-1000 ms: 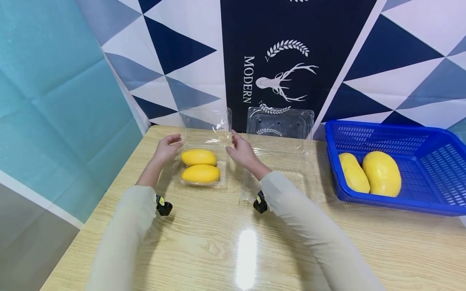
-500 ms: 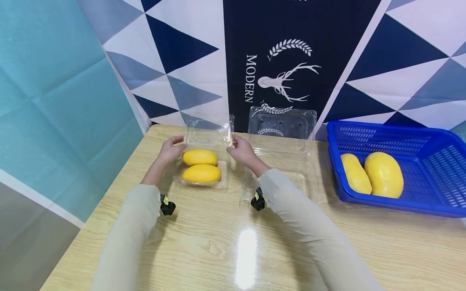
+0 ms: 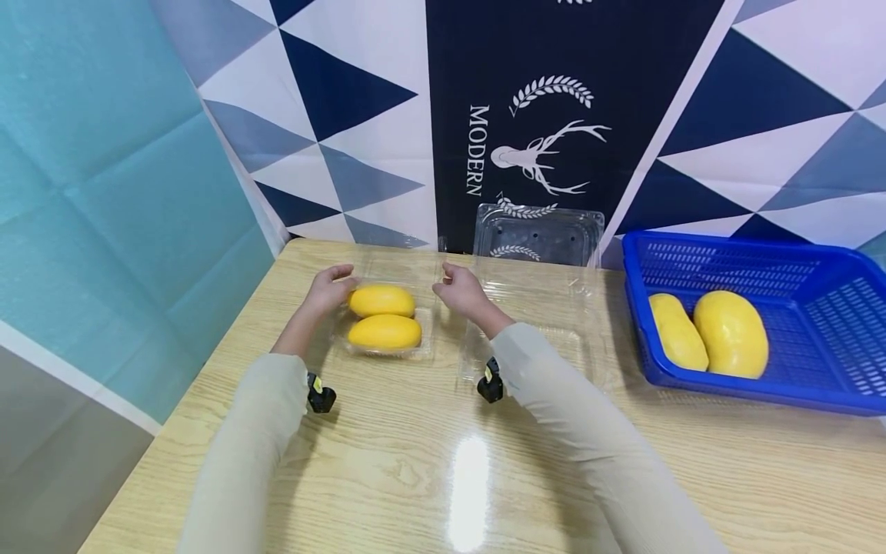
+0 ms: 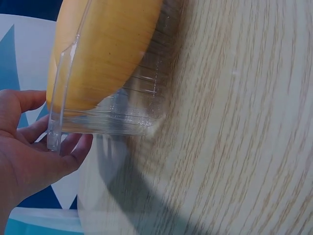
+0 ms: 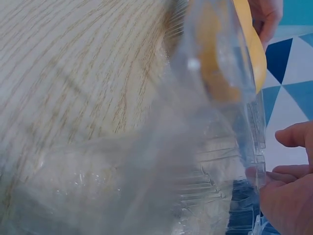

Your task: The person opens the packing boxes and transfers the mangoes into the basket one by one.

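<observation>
Since the frame half a second ago, the lid (image 3: 404, 263) of the left clear plastic container has dropped lower in the head view, and the left hand (image 3: 329, 290) has shifted slightly toward the rear mango (image 3: 382, 300). Nearest the viewer, the wood-grain worktop (image 3: 377, 477) carries a bright strip of reflected light. Pale sleeves (image 3: 577, 427) extend across it, with a black device at each wrist.

Beyond this, the open container (image 3: 428, 338) holds the rear mango and the front mango (image 3: 384, 332), lying side by side. Left hand: fingers around the container's corner; whether they pinch it cannot be told. Right hand (image 3: 461, 292): thumb and fingers spread apart, fingertips at the clear rim.

Right of these, a second clear container (image 3: 472, 352) stands open, its lid raised at the back. Farther right, a blue perforated basket (image 3: 747, 238) contains two more mangoes (image 3: 730, 335).

Behind the worktop hangs a backdrop (image 3: 349, 69) of white, navy and grey-blue triangles with a dark panel (image 3: 471, 46) printed "MODERN" and a stag's head. A teal sheet (image 3: 104, 169) covers the left side.
</observation>
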A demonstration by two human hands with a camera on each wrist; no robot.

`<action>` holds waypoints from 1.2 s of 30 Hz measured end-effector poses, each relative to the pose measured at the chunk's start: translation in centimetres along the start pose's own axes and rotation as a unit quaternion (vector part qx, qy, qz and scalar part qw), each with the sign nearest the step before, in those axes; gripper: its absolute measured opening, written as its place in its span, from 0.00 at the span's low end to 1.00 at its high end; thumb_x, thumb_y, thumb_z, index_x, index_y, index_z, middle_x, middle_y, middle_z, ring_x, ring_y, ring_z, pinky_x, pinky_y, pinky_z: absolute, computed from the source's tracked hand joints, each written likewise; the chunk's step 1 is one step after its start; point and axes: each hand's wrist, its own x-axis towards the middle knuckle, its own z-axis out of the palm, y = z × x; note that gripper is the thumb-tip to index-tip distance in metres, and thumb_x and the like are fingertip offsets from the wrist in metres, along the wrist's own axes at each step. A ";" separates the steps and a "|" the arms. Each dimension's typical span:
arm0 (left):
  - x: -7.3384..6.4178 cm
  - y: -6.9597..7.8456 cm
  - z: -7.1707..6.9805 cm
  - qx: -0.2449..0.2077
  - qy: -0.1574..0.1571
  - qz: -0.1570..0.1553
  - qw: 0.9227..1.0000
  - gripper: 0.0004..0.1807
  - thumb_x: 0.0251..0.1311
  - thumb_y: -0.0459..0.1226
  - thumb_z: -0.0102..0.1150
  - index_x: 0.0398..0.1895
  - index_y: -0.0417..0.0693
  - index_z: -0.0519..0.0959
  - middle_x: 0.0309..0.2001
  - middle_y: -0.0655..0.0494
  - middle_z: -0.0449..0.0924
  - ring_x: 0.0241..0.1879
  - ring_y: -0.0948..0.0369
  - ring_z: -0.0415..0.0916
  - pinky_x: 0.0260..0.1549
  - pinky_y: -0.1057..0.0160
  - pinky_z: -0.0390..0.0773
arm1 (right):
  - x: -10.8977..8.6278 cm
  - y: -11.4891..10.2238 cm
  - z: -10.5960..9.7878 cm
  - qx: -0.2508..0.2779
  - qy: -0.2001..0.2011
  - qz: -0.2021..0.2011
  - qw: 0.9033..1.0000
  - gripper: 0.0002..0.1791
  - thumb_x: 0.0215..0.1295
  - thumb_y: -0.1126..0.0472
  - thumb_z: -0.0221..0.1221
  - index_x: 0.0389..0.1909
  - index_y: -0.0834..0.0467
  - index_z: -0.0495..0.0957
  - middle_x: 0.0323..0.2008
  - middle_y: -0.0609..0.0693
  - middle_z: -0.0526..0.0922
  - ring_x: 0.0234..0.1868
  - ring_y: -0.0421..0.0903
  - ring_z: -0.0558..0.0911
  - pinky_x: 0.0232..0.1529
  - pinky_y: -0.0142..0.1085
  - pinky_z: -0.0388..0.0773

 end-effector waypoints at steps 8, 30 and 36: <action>-0.2 0.1 -0.1 0.013 -0.006 -0.005 1.000 0.28 0.68 0.38 0.45 0.70 0.38 0.57 0.69 0.42 0.59 0.56 0.54 0.65 0.40 0.70 0.71 | 0.2 -0.2 -0.1 -0.030 -0.003 0.005 1.000 0.33 0.66 0.59 0.50 0.70 0.64 0.55 0.67 0.61 0.63 0.66 0.54 0.67 0.65 0.43 0.67; -2.5 -1.0 -1.2 -0.084 0.004 -0.039 0.996 0.30 0.69 0.38 0.43 0.71 0.41 0.52 0.67 0.38 0.59 0.63 0.46 0.62 0.62 0.51 0.68 | -1.2 -1.1 -1.1 -0.031 0.033 -0.002 0.999 0.20 0.65 0.57 0.53 0.56 0.58 0.73 0.58 0.55 0.75 0.59 0.52 0.73 0.59 0.43 0.73; -3.7 -1.5 -1.4 -0.070 -0.002 -0.044 0.997 0.30 0.69 0.39 0.42 0.72 0.41 0.52 0.66 0.38 0.61 0.62 0.48 0.65 0.57 0.56 0.72 | -1.9 -1.3 -1.3 -0.030 0.036 -0.022 0.999 0.19 0.64 0.57 0.54 0.55 0.58 0.75 0.56 0.55 0.76 0.56 0.52 0.75 0.57 0.43 0.74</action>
